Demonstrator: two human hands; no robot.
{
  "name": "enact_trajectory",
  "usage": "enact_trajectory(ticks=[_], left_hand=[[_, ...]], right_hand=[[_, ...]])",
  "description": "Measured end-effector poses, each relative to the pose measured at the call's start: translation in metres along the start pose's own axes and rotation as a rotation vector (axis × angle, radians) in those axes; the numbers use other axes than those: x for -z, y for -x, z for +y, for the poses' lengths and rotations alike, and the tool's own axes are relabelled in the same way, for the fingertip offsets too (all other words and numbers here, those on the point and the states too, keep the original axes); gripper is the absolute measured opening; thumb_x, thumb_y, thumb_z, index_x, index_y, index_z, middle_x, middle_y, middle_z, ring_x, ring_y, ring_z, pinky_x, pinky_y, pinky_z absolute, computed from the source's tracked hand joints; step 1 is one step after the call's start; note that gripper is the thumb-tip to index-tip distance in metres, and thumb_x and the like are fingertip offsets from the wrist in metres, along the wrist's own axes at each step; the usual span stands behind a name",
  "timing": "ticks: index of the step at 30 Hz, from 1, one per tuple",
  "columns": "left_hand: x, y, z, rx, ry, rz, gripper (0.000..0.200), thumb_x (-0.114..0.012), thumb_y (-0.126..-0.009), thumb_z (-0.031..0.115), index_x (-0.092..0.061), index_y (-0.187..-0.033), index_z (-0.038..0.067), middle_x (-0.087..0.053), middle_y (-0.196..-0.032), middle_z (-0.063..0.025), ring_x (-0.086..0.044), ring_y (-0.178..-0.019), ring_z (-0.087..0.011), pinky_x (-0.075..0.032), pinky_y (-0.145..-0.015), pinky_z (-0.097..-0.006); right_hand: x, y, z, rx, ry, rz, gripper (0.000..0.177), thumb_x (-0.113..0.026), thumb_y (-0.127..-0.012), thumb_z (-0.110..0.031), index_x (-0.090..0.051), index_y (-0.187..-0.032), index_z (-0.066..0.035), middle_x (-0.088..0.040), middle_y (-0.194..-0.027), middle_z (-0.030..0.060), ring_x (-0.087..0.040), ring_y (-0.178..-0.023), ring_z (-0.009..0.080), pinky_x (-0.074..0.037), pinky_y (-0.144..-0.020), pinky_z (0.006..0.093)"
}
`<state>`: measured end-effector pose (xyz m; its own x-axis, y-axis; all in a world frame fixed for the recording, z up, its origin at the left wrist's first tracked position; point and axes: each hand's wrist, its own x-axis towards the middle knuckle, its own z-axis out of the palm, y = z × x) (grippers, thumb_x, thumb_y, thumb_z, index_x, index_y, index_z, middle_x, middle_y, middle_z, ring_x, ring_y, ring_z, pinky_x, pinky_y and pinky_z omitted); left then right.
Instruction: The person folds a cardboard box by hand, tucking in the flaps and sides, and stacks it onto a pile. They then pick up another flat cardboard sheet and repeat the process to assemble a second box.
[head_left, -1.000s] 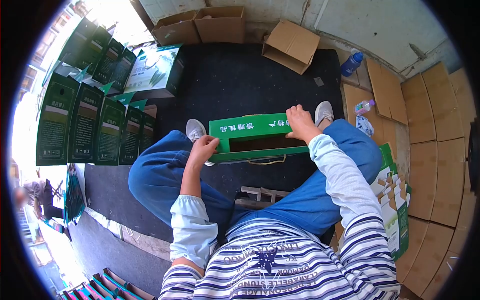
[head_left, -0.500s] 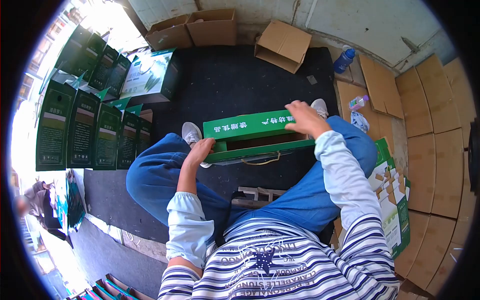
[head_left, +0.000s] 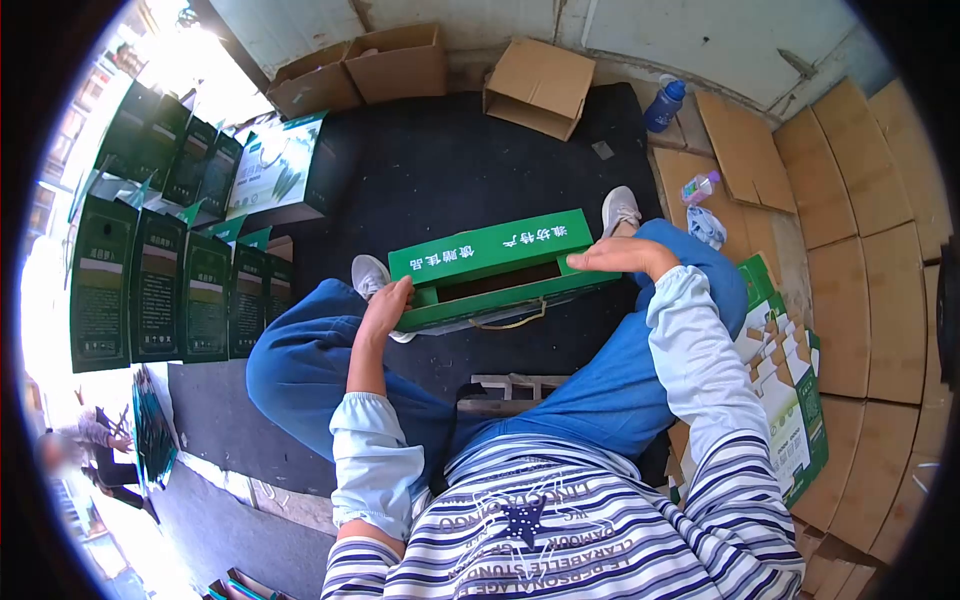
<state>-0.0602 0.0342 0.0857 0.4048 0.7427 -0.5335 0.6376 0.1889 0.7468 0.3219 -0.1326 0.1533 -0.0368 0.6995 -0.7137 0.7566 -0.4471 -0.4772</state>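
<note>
A long green box (head_left: 490, 244) with white lettering and a cord handle (head_left: 510, 320) stands between the person's knees. Its top is partly open, showing a dark inside. My left hand (head_left: 388, 304) grips the box's left end, thumb on the top edge. At the right end my right hand (head_left: 622, 257) holds the corner, with the thumb on the top and the other fingers hidden behind the box.
Finished-looking green boxes (head_left: 205, 290) stand in rows at the left. Brown cartons (head_left: 540, 85) lie at the back, stacked cartons (head_left: 868, 300) line the right. Flattened green-white cardboard (head_left: 790, 420), a blue bottle (head_left: 664, 106) and another person (head_left: 100, 450) are in view.
My right hand has come down from above the lettered flap to the box's right end. My left hand stays at the left end. The whole view has shifted slightly.
</note>
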Motion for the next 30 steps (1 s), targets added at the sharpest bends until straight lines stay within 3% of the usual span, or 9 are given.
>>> enact_trajectory(ticks=[3,8,11,14,15,17,20,23,30], left_hand=[[-0.006,0.000,0.004,-0.007,-0.095,0.129,0.052,-0.044,-0.092,0.041,-0.065,-0.099,-0.006,-0.066,-0.089,-0.0148,-0.063,-0.081,-0.0231,-0.048,-0.077,-0.0339],[-0.012,-0.005,0.002,-0.134,-0.316,0.382,0.053,-0.044,-0.093,0.042,-0.068,-0.078,-0.003,-0.067,-0.074,-0.0174,-0.066,-0.074,-0.0297,-0.049,-0.073,-0.0380],[-0.011,0.003,0.015,-0.174,-0.348,0.434,0.047,-0.046,-0.094,0.039,-0.066,-0.086,-0.002,-0.067,-0.084,-0.0183,-0.065,-0.080,-0.0331,-0.048,-0.073,-0.0411],[-0.022,0.023,0.031,-0.540,-0.522,0.587,0.036,-0.050,-0.094,0.035,-0.063,-0.097,0.001,-0.064,-0.094,-0.0175,-0.062,-0.087,-0.0331,-0.048,-0.075,-0.0412],[-0.029,0.029,0.034,-0.591,-0.565,0.564,0.038,-0.060,-0.089,0.033,-0.058,-0.111,0.002,-0.060,-0.105,-0.0181,-0.059,-0.094,-0.0335,-0.047,-0.082,-0.0414],[-0.043,0.053,0.048,-0.743,-0.661,0.452,0.054,-0.068,-0.082,0.034,-0.051,-0.124,0.004,-0.055,-0.119,-0.0183,-0.052,-0.110,-0.0346,-0.039,-0.096,-0.0460],[-0.061,0.073,0.048,-0.786,-0.884,0.315,0.079,-0.075,-0.073,0.035,-0.038,-0.137,0.006,-0.045,-0.133,-0.0170,-0.041,-0.125,-0.0345,-0.026,-0.106,-0.0525],[-0.072,0.058,0.028,-0.716,-0.977,0.338,0.090,-0.079,-0.068,0.034,-0.033,-0.141,0.008,-0.038,-0.139,-0.0154,-0.033,-0.133,-0.0322,-0.018,-0.110,-0.0546],[-0.075,0.058,0.031,-0.737,-0.931,0.366,0.085,-0.083,-0.062,0.027,-0.040,-0.133,0.008,-0.043,-0.130,-0.0164,-0.038,-0.126,-0.0349,-0.026,-0.106,-0.0496]], right_hand=[[-0.005,0.009,0.002,0.147,0.125,0.031,0.090,-0.048,-0.078,-0.076,-0.061,-0.118,0.003,-0.059,-0.120,0.0244,-0.054,-0.115,0.0374,-0.042,-0.096,0.0375],[-0.016,-0.002,0.010,0.086,0.053,0.229,0.074,-0.058,-0.078,-0.066,-0.062,-0.110,0.001,-0.065,-0.100,0.0220,-0.062,-0.097,0.0329,-0.047,-0.083,0.0374],[-0.015,-0.001,0.005,0.090,0.019,0.302,0.076,-0.060,-0.075,-0.067,-0.063,-0.103,0.004,-0.065,-0.102,0.0244,-0.062,-0.097,0.0354,-0.047,-0.083,0.0396],[-0.019,-0.007,0.006,0.068,0.001,0.384,0.077,-0.060,-0.075,-0.067,-0.061,-0.106,0.004,-0.064,-0.102,0.0248,-0.062,-0.098,0.0365,-0.047,-0.083,0.0402],[-0.019,-0.008,0.006,0.042,0.012,0.399,0.076,-0.060,-0.076,-0.067,-0.059,-0.107,0.003,-0.064,-0.103,0.0249,-0.062,-0.098,0.0367,-0.047,-0.083,0.0402],[-0.020,-0.010,0.002,-0.003,0.034,0.425,0.075,-0.061,-0.076,-0.066,-0.056,-0.110,0.001,-0.064,-0.104,0.0251,-0.062,-0.099,0.0371,-0.047,-0.084,0.0401],[-0.024,-0.004,-0.010,-0.091,0.025,0.513,0.071,-0.062,-0.077,-0.063,-0.052,-0.111,-0.001,-0.063,-0.107,0.0251,-0.062,-0.100,0.0364,-0.047,-0.085,0.0407],[-0.038,-0.010,-0.002,-0.050,0.029,0.670,0.063,-0.064,-0.079,-0.056,-0.050,-0.111,-0.003,-0.061,-0.109,0.0246,-0.061,-0.102,0.0355,-0.047,-0.085,0.0417],[-0.046,-0.001,0.009,0.093,0.078,0.637,0.043,-0.065,-0.084,-0.039,-0.054,-0.111,-0.007,-0.058,-0.106,0.0190,-0.059,-0.100,0.0347,-0.048,-0.084,0.0423]])
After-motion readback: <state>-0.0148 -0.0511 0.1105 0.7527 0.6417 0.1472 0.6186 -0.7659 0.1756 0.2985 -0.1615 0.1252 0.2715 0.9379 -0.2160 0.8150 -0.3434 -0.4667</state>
